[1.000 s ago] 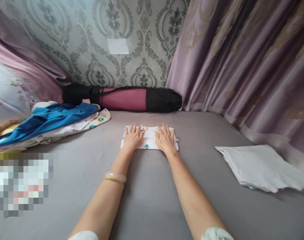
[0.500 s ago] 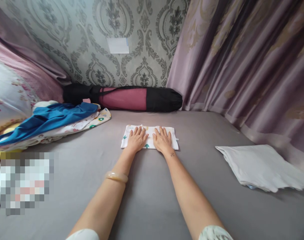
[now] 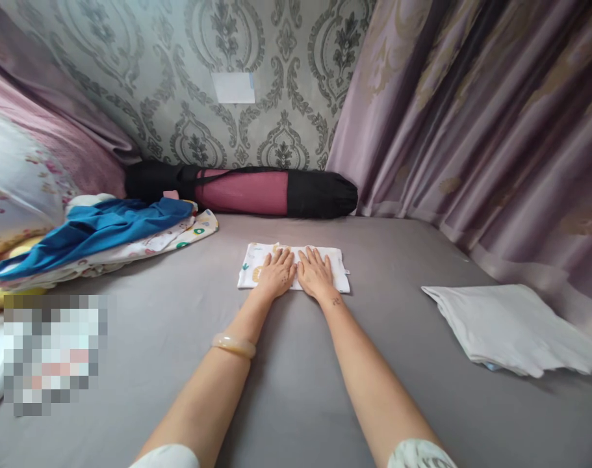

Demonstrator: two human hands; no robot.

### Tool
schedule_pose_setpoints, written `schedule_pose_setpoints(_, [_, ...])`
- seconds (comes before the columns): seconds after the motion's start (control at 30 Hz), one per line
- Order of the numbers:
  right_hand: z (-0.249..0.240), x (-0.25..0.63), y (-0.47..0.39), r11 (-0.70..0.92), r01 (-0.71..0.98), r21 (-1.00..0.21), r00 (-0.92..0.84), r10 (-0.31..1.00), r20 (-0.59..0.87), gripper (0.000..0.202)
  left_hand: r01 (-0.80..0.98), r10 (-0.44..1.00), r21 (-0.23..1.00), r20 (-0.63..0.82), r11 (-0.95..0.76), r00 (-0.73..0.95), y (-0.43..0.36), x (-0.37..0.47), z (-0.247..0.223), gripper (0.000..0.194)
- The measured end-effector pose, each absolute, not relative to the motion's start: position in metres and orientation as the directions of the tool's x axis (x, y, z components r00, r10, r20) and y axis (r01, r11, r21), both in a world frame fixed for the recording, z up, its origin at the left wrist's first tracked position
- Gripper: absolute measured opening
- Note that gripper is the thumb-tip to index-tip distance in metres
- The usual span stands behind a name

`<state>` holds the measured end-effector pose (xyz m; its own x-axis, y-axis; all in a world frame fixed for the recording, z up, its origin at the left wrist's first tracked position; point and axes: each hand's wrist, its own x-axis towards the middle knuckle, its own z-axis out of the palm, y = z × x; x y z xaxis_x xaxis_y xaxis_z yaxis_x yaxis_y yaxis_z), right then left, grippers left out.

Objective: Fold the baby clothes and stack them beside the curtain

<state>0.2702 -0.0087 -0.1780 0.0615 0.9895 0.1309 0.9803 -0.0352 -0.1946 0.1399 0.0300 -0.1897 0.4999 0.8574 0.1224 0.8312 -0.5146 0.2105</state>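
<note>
A folded white cloth with small yellow and green prints lies flat on the grey sheet, in the middle of the view. On its left half rests my left hand, palm down with the fingers stretched out. My right hand lies flat on the right half, fingers a little spread. Both hands are close side by side and hold nothing. They cover much of the cloth's middle. A small tag sticks out at its right edge.
A black and pink rolled bag lies along the patterned wall. Blue clothing is piled on printed cloths at the left. At the right lies a folded white garment near the curtain. A blurred patch covers something at lower left.
My left hand has slid right across the cloth, closer to my right hand, uncovering a yellow print. My right hand has stayed nearly in place on the cloth. The view has shifted slightly.
</note>
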Motion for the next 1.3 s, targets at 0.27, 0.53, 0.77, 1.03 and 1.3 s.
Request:
schedule_pose_setpoints(0.27, [-0.159, 0.251, 0.001, -0.094, 0.969, -0.230, 0.117, 0.989, 0.088, 0.052, 0.751, 0.914, 0.523, 0.269, -0.403, 0.303, 0.049, 0.116, -0.171, 0.046])
schedule_pose_setpoints(0.53, [-0.174, 0.218, 0.010, -0.025, 0.968, -0.250, 0.058, 0.991, 0.124, 0.056, 0.646, 0.973, 0.731, 0.215, -0.219, 0.087, 0.059, 0.084, -0.170, 0.044])
schedule_pose_setpoints(0.77, [-0.178, 0.219, 0.009, -0.046, 0.973, -0.228, 0.072, 0.991, 0.108, 0.056, 0.545, 0.979, 0.818, 0.205, -0.185, 0.025, 0.066, 0.079, -0.175, 0.043])
schedule_pose_setpoints(1.03, [-0.169, 0.200, 0.018, 0.017, 0.968, -0.251, 0.017, 0.991, 0.131, 0.055, 0.394, 0.975, 0.911, 0.183, -0.119, -0.129, 0.072, 0.064, -0.177, 0.042])
schedule_pose_setpoints(1.3, [-0.180, 0.192, 0.020, 0.015, 0.973, -0.231, 0.015, 0.991, 0.130, 0.055, 0.226, 0.972, 0.973, 0.086, -0.035, -0.220, 0.081, 0.058, -0.189, 0.038])
